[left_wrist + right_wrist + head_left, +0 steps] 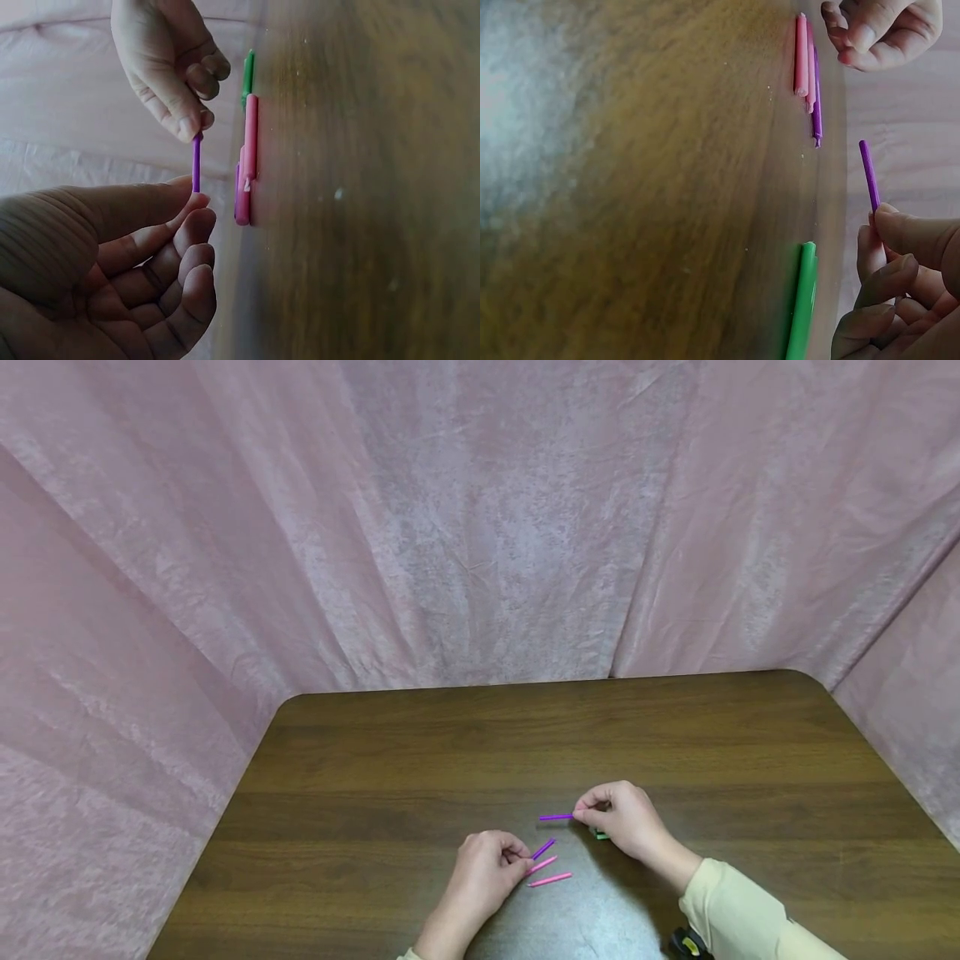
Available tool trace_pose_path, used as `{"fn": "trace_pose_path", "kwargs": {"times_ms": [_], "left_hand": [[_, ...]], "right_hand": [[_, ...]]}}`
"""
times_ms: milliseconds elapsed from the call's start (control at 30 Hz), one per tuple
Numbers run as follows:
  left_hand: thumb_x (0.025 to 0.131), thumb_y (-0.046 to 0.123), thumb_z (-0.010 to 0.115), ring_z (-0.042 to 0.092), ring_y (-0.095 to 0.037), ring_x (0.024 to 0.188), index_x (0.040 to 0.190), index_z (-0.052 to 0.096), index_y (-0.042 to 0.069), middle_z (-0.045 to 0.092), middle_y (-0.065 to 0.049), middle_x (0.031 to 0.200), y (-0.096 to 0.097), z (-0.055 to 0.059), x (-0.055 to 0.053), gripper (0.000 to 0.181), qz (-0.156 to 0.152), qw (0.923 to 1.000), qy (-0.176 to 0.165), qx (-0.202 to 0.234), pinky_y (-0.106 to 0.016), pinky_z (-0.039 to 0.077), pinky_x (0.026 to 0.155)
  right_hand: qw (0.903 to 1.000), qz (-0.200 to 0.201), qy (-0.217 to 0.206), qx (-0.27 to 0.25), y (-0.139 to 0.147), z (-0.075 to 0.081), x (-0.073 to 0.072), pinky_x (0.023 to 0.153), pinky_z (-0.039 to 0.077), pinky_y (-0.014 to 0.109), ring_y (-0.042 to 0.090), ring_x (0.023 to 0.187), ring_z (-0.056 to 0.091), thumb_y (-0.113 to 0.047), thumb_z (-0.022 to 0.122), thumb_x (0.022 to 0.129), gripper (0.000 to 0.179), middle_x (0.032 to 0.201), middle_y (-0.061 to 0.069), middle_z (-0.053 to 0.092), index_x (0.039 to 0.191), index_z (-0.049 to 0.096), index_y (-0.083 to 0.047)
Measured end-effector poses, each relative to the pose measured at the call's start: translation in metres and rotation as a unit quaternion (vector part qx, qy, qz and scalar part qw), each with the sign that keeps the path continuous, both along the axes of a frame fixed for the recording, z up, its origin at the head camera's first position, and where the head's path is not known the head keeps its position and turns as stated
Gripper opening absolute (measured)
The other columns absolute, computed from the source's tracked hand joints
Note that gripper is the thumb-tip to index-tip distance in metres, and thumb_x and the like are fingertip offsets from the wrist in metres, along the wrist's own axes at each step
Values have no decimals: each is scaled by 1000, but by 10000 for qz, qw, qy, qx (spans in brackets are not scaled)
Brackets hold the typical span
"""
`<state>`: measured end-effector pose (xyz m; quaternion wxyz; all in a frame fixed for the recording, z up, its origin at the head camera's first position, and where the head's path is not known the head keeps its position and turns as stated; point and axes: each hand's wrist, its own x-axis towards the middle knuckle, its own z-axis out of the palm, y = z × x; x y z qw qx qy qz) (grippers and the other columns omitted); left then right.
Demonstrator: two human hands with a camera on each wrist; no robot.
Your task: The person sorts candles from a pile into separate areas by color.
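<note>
The left hand [483, 872] and the right hand [630, 822] are bare. The right sleeve [735, 903] is pale yellow and rather loose, with soft folds. Of the left sleeve [408, 955] only a small edge is visible, in a similar pale colour. Beside the right sleeve there is a black object [682, 942] with a yellow mark; whether it is worn, one cannot tell.

Pinched at one end in my right fingertips [889, 217], a slim purple stick [557, 817] hangs level above the wooden table [375, 760], where a second purple stick [816, 105] and two pink sticks [551, 880] lie fanned near a green stick [801, 307].
</note>
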<state>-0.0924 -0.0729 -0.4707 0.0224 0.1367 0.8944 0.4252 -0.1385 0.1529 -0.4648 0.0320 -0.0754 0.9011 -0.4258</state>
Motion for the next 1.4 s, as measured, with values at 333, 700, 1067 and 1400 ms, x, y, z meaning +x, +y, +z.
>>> {"fn": "trace_pose_path", "kwargs": {"times_ms": [333,700,1067,1400], "left_hand": [[75,7,79,48,5,55,74,74,11,60,11,62,1,-1,1,7,-18,10000,31,6,-17,42,53],[76,7,79,47,6,55,74,73,11,59,13,62,-1,-3,1,8,-25,10000,1,61,-17,42,53],[76,7,80,47,6,55,75,74,11,58,14,63,-2,-4,0,7,-27,9999,-97,66,-17,42,54],[76,8,80,47,6,54,75,74,10,59,14,62,-2,-4,-1,6,-2,10000,17,-38,-16,42,53]], "right_hand": [[9998,111,74,170,-3,-2,-6,75,45,35,8,74,58,-14,76,82,11,75,-10,69,72,73,-19],[9993,102,107,350,-4,-6,-14,82,47,42,14,82,64,-14,76,81,12,76,-10,70,71,73,-19],[9987,103,60,503,-7,-7,-16,78,47,40,11,78,62,-14,77,80,13,74,-11,68,70,72,-20],[9977,187,79,642,-8,-7,-17,75,47,39,10,73,60,-14,78,79,13,72,-10,68,70,72,-19]]}}
